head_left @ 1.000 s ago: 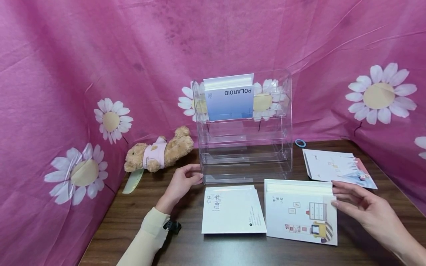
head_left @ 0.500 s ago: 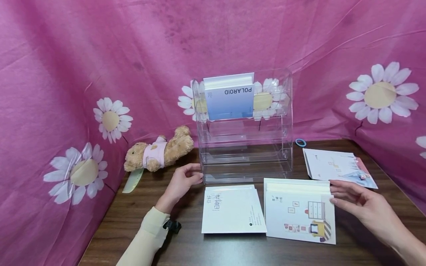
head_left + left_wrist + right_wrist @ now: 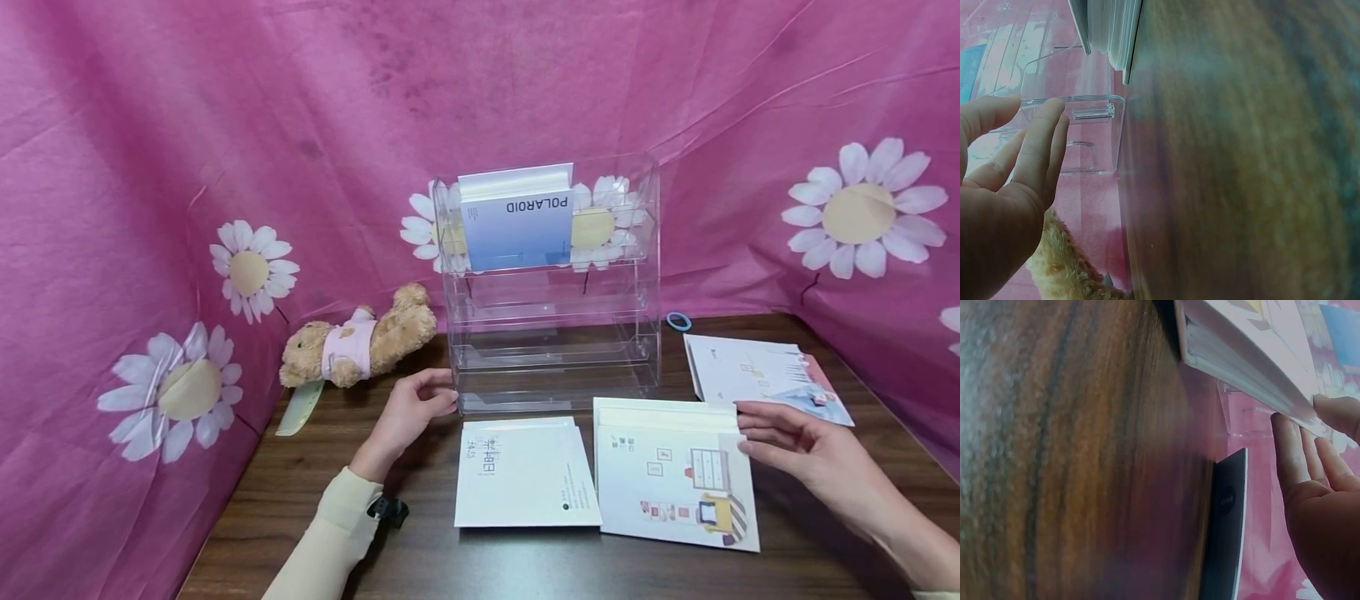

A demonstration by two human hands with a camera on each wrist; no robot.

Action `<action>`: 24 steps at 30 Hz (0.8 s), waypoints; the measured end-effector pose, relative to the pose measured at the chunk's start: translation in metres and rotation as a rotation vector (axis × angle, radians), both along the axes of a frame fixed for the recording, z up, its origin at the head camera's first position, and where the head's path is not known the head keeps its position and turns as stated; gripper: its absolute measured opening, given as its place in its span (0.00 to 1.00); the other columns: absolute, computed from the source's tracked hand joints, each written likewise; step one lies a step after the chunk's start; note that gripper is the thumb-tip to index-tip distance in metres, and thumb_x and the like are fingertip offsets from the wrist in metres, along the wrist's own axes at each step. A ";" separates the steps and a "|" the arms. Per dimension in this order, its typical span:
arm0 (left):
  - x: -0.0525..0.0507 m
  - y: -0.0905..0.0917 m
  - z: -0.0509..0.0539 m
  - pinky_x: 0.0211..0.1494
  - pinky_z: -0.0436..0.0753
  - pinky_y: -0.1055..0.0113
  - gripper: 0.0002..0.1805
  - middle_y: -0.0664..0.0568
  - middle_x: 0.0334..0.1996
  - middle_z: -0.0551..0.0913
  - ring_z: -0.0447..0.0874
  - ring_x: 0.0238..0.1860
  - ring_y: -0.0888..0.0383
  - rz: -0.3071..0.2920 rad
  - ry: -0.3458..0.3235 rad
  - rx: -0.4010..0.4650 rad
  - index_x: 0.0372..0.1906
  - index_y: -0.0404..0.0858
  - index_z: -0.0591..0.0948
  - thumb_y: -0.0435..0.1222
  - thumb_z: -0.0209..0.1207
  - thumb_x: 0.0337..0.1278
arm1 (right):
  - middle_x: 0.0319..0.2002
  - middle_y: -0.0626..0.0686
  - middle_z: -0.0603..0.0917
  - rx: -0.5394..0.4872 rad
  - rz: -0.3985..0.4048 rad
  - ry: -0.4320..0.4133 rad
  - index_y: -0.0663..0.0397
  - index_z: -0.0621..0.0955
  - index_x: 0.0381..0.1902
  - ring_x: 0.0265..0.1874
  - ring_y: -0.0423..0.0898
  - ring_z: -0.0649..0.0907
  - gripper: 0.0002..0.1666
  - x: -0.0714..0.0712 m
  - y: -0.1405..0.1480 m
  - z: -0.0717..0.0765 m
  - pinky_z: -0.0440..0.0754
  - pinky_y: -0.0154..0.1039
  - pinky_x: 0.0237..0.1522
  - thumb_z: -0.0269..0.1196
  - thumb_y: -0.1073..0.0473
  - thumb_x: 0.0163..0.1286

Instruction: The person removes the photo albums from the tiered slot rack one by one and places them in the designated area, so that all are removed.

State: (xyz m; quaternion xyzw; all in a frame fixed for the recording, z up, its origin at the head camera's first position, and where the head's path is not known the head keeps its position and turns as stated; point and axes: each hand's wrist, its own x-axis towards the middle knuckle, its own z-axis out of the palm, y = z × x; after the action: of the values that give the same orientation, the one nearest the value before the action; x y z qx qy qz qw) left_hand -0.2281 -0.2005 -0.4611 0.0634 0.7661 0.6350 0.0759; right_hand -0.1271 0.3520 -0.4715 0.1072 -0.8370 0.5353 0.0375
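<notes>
Your right hand (image 3: 813, 454) pinches the corner of the furniture-print album (image 3: 671, 483).
It lies left of this nearer hand; your left hand (image 3: 408, 412), fingers extended, is beside the clear rack (image 3: 553, 315).

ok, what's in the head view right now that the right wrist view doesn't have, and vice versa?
Head only: the person's left grip, the plush bear, the pale comb and the blue ring.

Right wrist only: a dark face with a small round mark; can't tell for sure which item it's on.

Both: the right grip pinching the illustrated album, part or all of the clear rack, the wooden table and the pink floral cloth.
</notes>
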 end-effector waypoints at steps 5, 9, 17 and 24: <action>0.000 0.000 0.000 0.57 0.95 0.66 0.24 0.23 0.61 0.86 0.92 0.54 0.49 0.003 -0.003 0.002 0.71 0.23 0.80 0.24 0.64 0.76 | 0.54 0.29 0.92 -0.038 0.014 -0.035 0.50 0.84 0.72 0.50 0.26 0.91 0.32 -0.003 0.002 -0.004 0.88 0.21 0.50 0.66 0.77 0.77; 0.000 0.000 0.001 0.57 0.95 0.66 0.24 0.25 0.61 0.86 0.92 0.55 0.46 0.007 -0.016 0.001 0.72 0.25 0.81 0.24 0.65 0.75 | 0.54 0.27 0.91 -0.012 0.004 -0.074 0.45 0.85 0.71 0.50 0.26 0.91 0.30 -0.007 0.003 -0.007 0.88 0.20 0.49 0.67 0.75 0.78; -0.001 -0.001 0.000 0.58 0.95 0.65 0.23 0.26 0.62 0.86 0.92 0.55 0.48 0.000 -0.009 0.002 0.71 0.25 0.81 0.24 0.65 0.76 | 0.54 0.26 0.91 -0.029 0.026 -0.134 0.42 0.86 0.70 0.50 0.27 0.91 0.27 -0.016 0.005 -0.008 0.88 0.22 0.49 0.66 0.72 0.80; -0.001 -0.001 0.000 0.57 0.95 0.66 0.23 0.26 0.62 0.86 0.92 0.55 0.48 0.006 -0.012 0.001 0.71 0.26 0.81 0.24 0.65 0.76 | 0.56 0.27 0.91 -0.055 0.065 -0.155 0.35 0.86 0.67 0.51 0.27 0.91 0.29 -0.020 0.007 -0.008 0.88 0.21 0.51 0.65 0.73 0.80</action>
State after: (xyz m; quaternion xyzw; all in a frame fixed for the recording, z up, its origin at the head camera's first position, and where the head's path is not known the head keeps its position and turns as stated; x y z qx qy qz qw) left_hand -0.2287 -0.2013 -0.4610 0.0572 0.7656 0.6359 0.0788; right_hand -0.1469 0.3587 -0.4794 0.0912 -0.8185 0.5657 -0.0418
